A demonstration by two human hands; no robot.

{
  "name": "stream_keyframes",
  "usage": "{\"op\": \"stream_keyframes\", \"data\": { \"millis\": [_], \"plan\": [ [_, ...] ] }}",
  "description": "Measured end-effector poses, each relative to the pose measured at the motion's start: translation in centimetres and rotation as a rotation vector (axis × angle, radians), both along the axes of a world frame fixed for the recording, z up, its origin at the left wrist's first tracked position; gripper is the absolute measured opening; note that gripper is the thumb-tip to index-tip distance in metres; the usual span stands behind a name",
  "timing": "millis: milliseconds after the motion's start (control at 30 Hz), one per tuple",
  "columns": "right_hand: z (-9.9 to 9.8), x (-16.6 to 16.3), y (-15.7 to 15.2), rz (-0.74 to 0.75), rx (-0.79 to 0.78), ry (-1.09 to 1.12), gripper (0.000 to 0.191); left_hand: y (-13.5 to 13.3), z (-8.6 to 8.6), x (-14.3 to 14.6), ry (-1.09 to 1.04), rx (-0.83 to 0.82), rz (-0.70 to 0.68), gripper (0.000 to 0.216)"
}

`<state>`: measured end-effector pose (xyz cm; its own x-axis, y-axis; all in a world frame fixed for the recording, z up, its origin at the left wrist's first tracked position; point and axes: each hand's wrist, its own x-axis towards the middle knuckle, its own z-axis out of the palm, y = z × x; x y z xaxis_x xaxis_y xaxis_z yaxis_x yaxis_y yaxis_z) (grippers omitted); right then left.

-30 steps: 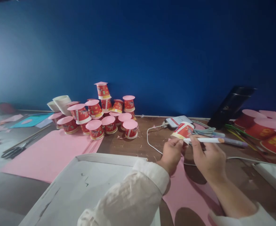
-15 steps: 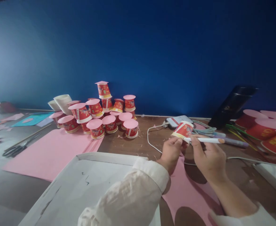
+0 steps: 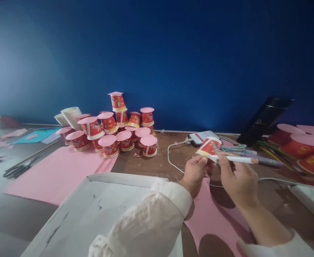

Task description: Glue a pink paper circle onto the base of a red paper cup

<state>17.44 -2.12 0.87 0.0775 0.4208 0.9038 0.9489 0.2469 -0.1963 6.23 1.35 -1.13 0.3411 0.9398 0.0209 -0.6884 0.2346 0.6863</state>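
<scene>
My left hand pinches the rim of a small red paper cup, held tilted just above the wooden table. Beside it, my right hand is closed round a white pen that lies across the cup's mouth, its orange end pointing right. Pink paper spreads on the table under both hands.
A heap of red cups with pink lids stands at the back by the blue wall. Left lie a pink sheet, scissors and white cups. A white tray is near me. A phone, cable, black stand and larger red cups sit right.
Both hands and the cup have drifted slightly up and to the right; the grip is the same.
</scene>
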Motion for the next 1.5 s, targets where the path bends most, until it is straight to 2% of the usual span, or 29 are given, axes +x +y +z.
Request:
{"op": "stream_keyframes", "data": {
  "millis": [200, 333, 467, 600, 767, 1133, 1367, 1500],
  "plan": [
    [0.0, 0.0, -0.1, -0.009, -0.055, 0.072, 0.042, -0.1, 0.1, -0.1, 0.011, -0.02, 0.012, 0.043],
    [0.3, 0.2, -0.2, -0.037, -0.071, 0.16, 0.039, 0.0, 0.3, -0.3, -0.054, -0.088, 0.016, 0.04],
    [0.1, 0.2, -0.1, -0.01, -0.053, 0.102, 0.038, 0.1, 0.5, -0.4, -0.107, -0.146, 0.003, 0.04],
    [-0.4, 0.0, 0.2, 0.02, -0.039, 0.049, 0.039, 0.1, 0.5, -0.4, -0.087, -0.123, -0.02, 0.04],
    [-0.7, 0.3, 0.4, -0.036, -0.065, 0.037, 0.044, 0.2, 0.5, -0.3, -0.09, -0.116, 0.0, 0.041],
    [-0.7, 0.2, 0.3, 0.031, -0.093, 0.05, 0.042, 0.2, -0.1, -0.1, 0.023, -0.067, -0.049, 0.046],
    [-0.5, 0.4, 0.2, -0.05, -0.059, 0.074, 0.043, 0.2, 0.1, 0.0, -0.034, -0.052, -0.007, 0.048],
    [-0.5, 0.3, 0.2, -0.02, -0.056, 0.046, 0.042, 0.2, 0.2, 0.0, -0.02, -0.041, -0.006, 0.047]
  ]
}}
